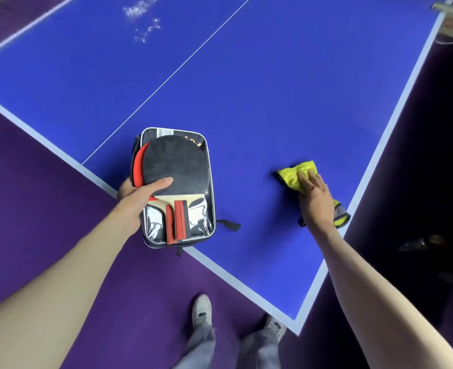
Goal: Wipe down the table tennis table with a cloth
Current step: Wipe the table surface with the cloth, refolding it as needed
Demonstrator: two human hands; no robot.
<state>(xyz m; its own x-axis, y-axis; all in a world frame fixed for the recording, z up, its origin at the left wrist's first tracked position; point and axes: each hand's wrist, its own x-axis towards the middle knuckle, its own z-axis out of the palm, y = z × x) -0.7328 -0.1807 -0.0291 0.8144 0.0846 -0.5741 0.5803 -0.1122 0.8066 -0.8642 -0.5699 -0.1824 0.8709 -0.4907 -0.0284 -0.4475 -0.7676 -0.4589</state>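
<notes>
The right hand (314, 197) is pressing flat, straight fingers on a soft, crumpled yellow-green microfibre cloth (297, 173) near the right edge of the blue table tennis table (260, 83); light and limp, it is probably best handled under the palm. The left hand (137, 194) is gripping a black zipped paddle case (176, 187) at its left side. The barcode label is unreadable.
</notes>
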